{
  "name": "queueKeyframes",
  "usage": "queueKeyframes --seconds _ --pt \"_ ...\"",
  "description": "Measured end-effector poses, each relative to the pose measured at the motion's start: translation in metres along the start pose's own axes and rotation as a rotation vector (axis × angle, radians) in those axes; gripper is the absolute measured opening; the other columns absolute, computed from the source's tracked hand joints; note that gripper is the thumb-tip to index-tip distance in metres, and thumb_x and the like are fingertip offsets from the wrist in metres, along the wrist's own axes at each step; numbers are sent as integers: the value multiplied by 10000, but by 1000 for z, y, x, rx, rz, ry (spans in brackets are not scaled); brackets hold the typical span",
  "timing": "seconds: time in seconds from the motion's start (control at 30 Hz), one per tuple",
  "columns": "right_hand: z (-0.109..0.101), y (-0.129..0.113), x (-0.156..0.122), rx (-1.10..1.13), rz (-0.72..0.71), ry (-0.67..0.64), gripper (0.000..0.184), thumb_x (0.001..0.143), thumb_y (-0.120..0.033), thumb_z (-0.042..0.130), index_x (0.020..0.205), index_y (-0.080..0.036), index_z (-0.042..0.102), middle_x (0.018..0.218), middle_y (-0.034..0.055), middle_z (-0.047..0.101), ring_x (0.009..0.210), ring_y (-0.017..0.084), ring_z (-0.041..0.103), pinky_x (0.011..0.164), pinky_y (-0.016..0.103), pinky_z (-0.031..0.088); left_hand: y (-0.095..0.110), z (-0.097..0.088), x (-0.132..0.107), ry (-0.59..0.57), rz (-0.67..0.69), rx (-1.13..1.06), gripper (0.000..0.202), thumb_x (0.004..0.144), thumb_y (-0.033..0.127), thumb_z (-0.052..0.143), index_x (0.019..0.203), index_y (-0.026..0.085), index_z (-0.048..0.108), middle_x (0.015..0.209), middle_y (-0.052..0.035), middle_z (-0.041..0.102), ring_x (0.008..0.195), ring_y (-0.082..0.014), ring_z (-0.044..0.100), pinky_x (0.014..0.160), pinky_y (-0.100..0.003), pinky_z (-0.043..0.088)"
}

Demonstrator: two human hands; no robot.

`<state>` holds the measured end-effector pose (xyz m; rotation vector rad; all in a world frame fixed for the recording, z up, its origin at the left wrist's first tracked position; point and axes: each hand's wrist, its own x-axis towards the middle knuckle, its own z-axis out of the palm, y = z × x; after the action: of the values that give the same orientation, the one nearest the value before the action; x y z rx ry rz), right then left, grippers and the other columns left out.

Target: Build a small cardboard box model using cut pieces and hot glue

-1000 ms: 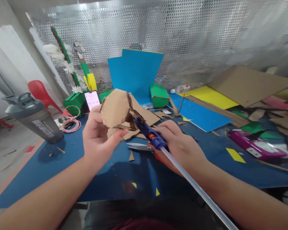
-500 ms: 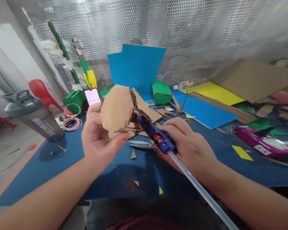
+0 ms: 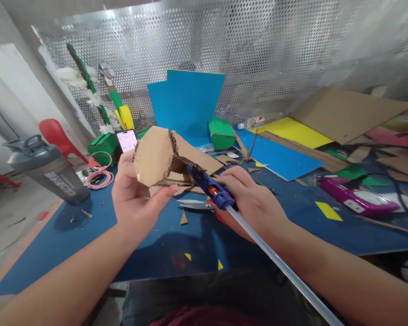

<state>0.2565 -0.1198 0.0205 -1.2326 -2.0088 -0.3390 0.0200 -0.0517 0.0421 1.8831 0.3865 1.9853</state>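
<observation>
My left hand (image 3: pixel 134 199) grips a folded brown cardboard piece (image 3: pixel 153 156) from below, thumb on its lower edge, and holds it up over the blue table (image 3: pixel 88 235). My right hand (image 3: pixel 255 201) is wrapped round a blue glue gun (image 3: pixel 209 188). The gun's nozzle points up-left into the open corrugated side of the cardboard. A long clear glue stick (image 3: pixel 282 271) sticks out of the gun's back toward me. Scissors (image 3: pixel 195 204) lie on the table just under the gun.
A grey shaker bottle (image 3: pixel 46 170) stands at the left edge. A phone (image 3: pixel 127 140), pink cable coil (image 3: pixel 100 175), green boxes (image 3: pixel 221 133) and blue sheets (image 3: pixel 187 102) sit behind. Cardboard (image 3: pixel 347 113), yellow paper and a purple tool (image 3: pixel 357 201) crowd the right. Perforated metal backs the table.
Both hands, the cardboard and the glue gun have stayed together with only a slight shift left; the view itself wobbled a little.
</observation>
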Motion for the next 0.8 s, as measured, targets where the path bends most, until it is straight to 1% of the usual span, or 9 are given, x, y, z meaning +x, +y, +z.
queueKeyframes --seconds 0.1,0.17,0.4,0.5,0.67,0.8 --pt "0 1 -1 8 7 -5 193 922 -266 625 1110 -242 661 1049 72 663 643 187 625 540 295 448 -2 -1 0 -1 -3 13 504 701 416 1018 871 232 581 1085 -25 618 1159 -261 678 1000 -453 617" --pt "0 1 -2 13 7 -5 216 912 -268 628 1125 -248 660 1058 75 659 653 195 633 538 299 450 -3 -2 -1 -6 0 19 509 698 429 1017 870 235 580 1105 -28 619 1168 -266 674 1010 -474 616" --pt "-2 2 -3 2 8 6 212 926 -304 623 1131 -256 651 1067 76 643 627 194 630 519 303 439 -1 -2 -4 9 -2 -6 505 672 389 1033 880 255 592 1124 -31 617 1181 -269 660 1029 -486 614" --pt "-3 1 -3 5 14 3 194 927 -310 620 1113 -261 645 1060 70 637 618 188 622 523 299 436 0 -2 -3 11 3 -7 498 677 404 1029 882 261 598 1099 -32 613 1142 -264 667 1002 -481 626" --pt "-5 -1 -2 13 17 -24 139 949 -294 600 1078 -251 626 1040 66 626 602 185 605 519 297 418 1 -1 -2 -13 23 -2 477 706 399 1014 885 252 596 1134 -31 621 1167 -271 674 1009 -489 626" --pt "-6 -1 -1 1 28 -42 138 956 -297 603 1084 -249 622 1037 64 624 599 181 596 515 294 401 2 -1 -2 -4 10 0 495 701 422 1015 874 246 586 1113 -23 623 1128 -257 685 986 -474 639"
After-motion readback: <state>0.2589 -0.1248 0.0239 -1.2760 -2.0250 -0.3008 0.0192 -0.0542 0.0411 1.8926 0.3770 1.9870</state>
